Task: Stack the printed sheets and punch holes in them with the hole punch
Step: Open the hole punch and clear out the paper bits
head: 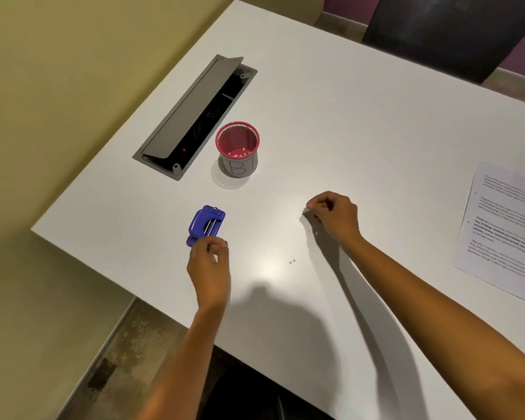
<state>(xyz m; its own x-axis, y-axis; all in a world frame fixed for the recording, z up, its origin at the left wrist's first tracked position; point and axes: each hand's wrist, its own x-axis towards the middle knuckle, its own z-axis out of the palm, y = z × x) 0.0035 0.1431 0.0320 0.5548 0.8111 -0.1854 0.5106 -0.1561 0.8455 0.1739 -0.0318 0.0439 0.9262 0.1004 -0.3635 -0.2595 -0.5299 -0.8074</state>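
The blue hole punch [206, 224] lies on the white table [331, 116], left of centre. My left hand [209, 265] is at its near end, fingertips curled and pinching that end. My right hand [334, 215] hovers over the middle of the table with fingers curled and tips pinched together, seemingly on tiny paper dots. More paper dots [315, 231] show just under it, and two lie nearer me [292, 261]. The printed sheets [503, 231] lie in a stack at the right edge, well away from both hands.
A red mesh cup [237, 147] with a paper label stands behind the punch, with paper dots at its bottom. A grey cable box [194, 116] with its flap raised is set into the table at the back left. The table's left edge runs close to the punch.
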